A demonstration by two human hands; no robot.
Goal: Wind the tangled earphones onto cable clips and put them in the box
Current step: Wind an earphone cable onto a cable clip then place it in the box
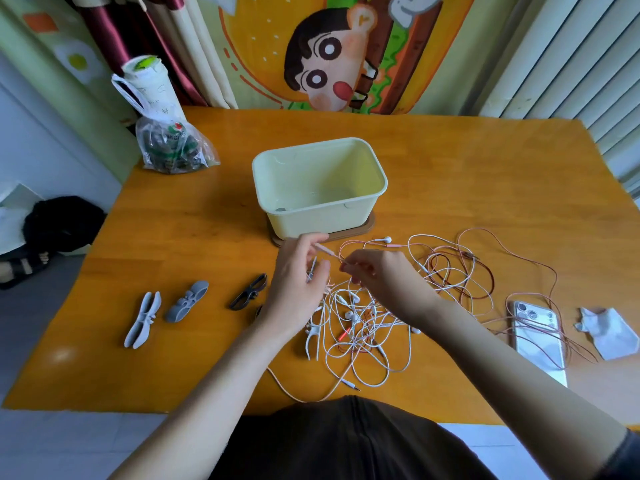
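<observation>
A tangle of white and pink earphone cables (pixel 367 320) lies on the wooden table (pixel 194 216) in front of me. My left hand (pixel 299 271) pinches a pink earphone plug and holds a small grey clip against its palm. My right hand (pixel 377 271) pinches the pink cable just beside the plug, above the tangle. The pale yellow box (pixel 277 188) stands open behind the hands on a brown lid. Two grey cable clips (pixel 142 318) (pixel 187 301) and a black cable clip (pixel 248 292) lie to the left. A white clip (pixel 313 332) lies within the tangle.
A white phone (pixel 540 337) lies at the right under pink cable loops, with a crumpled tissue (pixel 606 332) beside it. A plastic bag (pixel 169 147) with a cup sits at the table's back left corner. A curtain hangs behind the table.
</observation>
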